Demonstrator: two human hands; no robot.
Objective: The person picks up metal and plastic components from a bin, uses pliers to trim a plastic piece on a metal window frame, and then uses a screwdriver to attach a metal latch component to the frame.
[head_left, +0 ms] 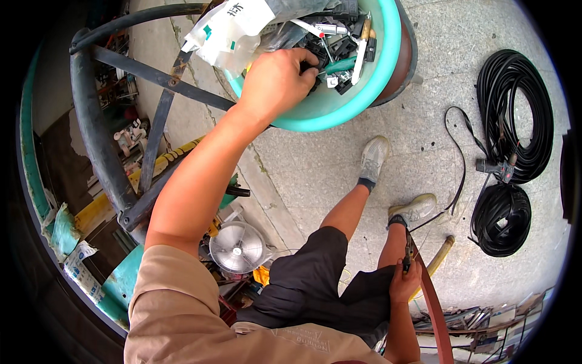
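My left hand reaches into a teal plastic basin. Its thumb and fingers are pinched together among small black plastic parts, and what they hold is hidden. Beside that hand in the basin lie a green-handled tool, a knife-like tool with a wooden handle and clear plastic bags. Low at the right, my right hand is closed around a small dark metal tool, its kind unclear. A long reddish-brown bar passes next to this hand.
A black tubular metal frame stands at the left, near a round fan. Two coils of black cable lie on the pale floor at the right, with a loose black strip trailing from them. A yellow pole lies near my foot.
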